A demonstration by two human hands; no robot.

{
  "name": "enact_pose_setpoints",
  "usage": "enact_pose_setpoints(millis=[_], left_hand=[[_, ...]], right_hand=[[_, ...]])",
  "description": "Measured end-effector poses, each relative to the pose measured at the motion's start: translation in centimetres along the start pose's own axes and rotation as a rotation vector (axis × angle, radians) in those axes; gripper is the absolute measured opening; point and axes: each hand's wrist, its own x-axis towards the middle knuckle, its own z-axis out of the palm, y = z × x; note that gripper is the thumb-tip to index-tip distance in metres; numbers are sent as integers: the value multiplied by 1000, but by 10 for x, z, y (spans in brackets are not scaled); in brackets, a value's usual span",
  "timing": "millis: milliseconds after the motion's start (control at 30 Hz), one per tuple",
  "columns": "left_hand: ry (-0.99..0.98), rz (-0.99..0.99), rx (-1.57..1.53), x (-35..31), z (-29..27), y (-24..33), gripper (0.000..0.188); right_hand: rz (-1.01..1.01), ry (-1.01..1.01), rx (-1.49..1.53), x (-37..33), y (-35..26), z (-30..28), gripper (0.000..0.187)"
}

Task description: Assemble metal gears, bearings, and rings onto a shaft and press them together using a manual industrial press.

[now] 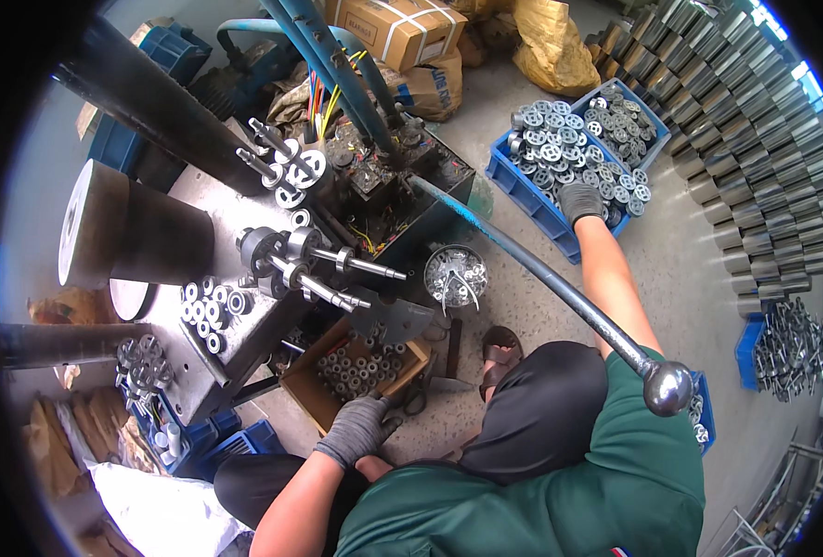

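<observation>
Worktop (230, 218), at the left hand's eleven o'clock: bearings (239, 303), then shaft assemblies (292, 271). Left hand (357, 429), grey-gloved, at a carton's (307, 395) near edge; metal rings (363, 371) at its twelve; fingers folded from my sight, grip indeterminable. Right hand (580, 201), gloved, far nearer the slotted discs (549, 148): pile chiefly at its eleven, within a blue crate (534, 206), long axis ten to four. Fingertips lost among discs; whether holding, I cannot tell. Crate's four-o'clock end: partly behind the forearm (613, 274).
</observation>
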Motion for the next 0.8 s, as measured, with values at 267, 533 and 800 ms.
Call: enact_pose_setpoints(millis=[267, 533, 800], left_hand=[[11, 5, -19, 2, 0, 3, 48], [-31, -52, -23, 3, 2, -10, 49], [-24, -44, -36, 3, 9, -17, 49]], right_hand=[[166, -97, 149, -7, -12, -37, 46], [381, -185, 187, -6, -3, -37, 56], [404, -246, 166, -4, -4, -33, 45]])
